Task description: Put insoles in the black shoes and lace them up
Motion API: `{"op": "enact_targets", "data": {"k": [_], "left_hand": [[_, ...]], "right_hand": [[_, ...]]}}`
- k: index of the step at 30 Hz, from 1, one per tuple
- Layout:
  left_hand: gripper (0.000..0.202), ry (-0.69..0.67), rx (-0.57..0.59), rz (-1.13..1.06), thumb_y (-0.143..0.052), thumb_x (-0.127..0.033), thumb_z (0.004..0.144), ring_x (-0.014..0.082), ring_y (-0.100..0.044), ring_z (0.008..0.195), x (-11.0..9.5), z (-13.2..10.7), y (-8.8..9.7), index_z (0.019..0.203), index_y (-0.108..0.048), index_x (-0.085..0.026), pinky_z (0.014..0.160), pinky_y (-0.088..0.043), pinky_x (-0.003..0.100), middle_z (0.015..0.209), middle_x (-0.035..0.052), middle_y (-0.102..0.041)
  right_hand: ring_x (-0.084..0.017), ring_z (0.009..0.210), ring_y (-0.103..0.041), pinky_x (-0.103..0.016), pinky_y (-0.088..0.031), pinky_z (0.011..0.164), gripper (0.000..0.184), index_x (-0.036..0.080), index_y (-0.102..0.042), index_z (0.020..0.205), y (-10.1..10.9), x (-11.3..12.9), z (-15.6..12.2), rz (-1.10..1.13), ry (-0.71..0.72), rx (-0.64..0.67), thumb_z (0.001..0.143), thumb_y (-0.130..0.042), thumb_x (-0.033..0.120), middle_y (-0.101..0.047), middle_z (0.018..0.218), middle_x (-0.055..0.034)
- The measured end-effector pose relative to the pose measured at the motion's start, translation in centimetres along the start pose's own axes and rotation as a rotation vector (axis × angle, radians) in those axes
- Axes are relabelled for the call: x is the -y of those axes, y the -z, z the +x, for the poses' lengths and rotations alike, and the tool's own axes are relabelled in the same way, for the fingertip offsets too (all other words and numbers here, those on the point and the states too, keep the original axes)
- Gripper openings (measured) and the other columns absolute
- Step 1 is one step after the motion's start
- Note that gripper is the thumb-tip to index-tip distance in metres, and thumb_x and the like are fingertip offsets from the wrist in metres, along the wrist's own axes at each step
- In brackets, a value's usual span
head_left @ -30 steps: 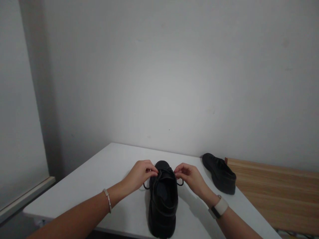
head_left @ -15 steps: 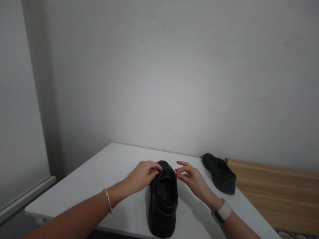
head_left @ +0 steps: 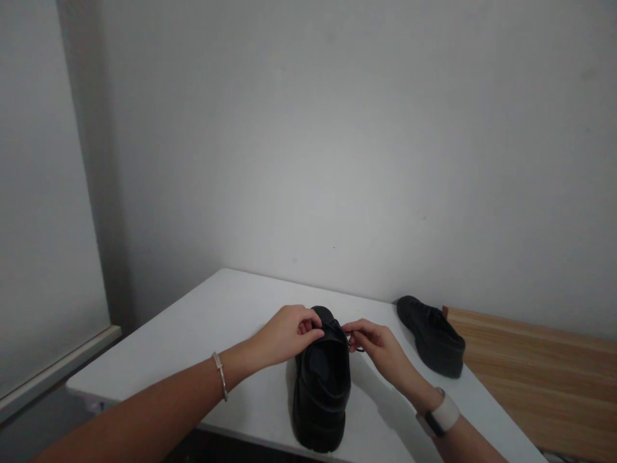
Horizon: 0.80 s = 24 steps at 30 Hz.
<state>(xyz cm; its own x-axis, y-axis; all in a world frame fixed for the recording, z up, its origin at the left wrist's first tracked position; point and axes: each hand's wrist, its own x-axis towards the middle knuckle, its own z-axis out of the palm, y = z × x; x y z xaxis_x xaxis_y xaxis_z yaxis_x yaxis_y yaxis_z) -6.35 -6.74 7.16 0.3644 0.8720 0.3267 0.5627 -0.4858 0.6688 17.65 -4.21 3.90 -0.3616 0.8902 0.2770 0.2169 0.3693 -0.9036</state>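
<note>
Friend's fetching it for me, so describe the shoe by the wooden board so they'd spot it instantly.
Find the white table against the wall, then follow its right edge back to the wooden board. There sits a black shoe, toe towards the wall. Unlike the other shoe, between the left hand and right hand, it stands apart from both.

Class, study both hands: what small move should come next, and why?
Perhaps the right hand should draw the lace outward: its fingers are at the lace, which curves loosely beside the nearer shoe, while the left hand is at the shoe's opening.
</note>
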Motion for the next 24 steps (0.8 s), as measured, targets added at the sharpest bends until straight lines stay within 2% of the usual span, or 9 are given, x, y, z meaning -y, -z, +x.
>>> {"op": "enact_targets", "data": {"k": [3,6,15,24], "left_hand": [[0.021,-0.007,0.006,0.0,-0.061,-0.029,0.083,0.0161,-0.061,0.071,0.03,-0.02,0.04,0.094,-0.074,-0.016,0.066,-0.045,0.025,0.082,0.0051,-0.069],[0.021,-0.015,0.01,-0.01,-0.061,-0.029,0.083,0.0157,-0.061,0.071,0.06,-0.04,0.04,0.093,-0.075,-0.017,0.066,-0.045,0.024,0.081,0.0045,-0.069],[0.02,-0.031,-0.001,-0.002,-0.061,-0.029,0.083,0.0155,-0.061,0.069,0.17,-0.12,-0.08,0.092,-0.074,-0.017,0.064,-0.045,0.024,0.08,0.0041,-0.068],[0.02,-0.04,-0.019,-0.03,-0.061,-0.028,0.083,0.0159,-0.062,0.071,0.53,-0.18,-0.28,0.094,-0.074,-0.018,0.067,-0.046,0.025,0.083,0.0045,-0.069]], "right_hand": [[-0.018,0.073,-0.066,-0.035,-0.056,0.072,0.035,0.016,-0.07,0.093,-0.2,-0.21,-0.1,0.039,-0.05,-0.017,0.077,-0.071,0.048,-0.07,0.083,-0.0063],[-0.018,0.073,-0.066,-0.035,-0.056,0.07,0.035,0.016,-0.068,0.089,-0.34,-0.25,-0.1,-0.018,-0.076,-0.043,0.077,-0.07,0.049,-0.069,0.082,-0.0061],[-0.017,0.07,-0.059,-0.032,-0.049,0.066,0.023,0.017,-0.068,0.088,-0.52,0.18,0.42,-0.303,0.004,-0.067,0.084,-0.058,0.038,-0.068,0.083,-0.0056],[-0.017,0.069,-0.058,-0.032,-0.049,0.066,0.02,0.018,-0.063,0.087,-0.57,-0.32,-0.09,-0.29,-0.008,-0.028,0.086,-0.055,0.037,-0.065,0.079,-0.0035]]}}
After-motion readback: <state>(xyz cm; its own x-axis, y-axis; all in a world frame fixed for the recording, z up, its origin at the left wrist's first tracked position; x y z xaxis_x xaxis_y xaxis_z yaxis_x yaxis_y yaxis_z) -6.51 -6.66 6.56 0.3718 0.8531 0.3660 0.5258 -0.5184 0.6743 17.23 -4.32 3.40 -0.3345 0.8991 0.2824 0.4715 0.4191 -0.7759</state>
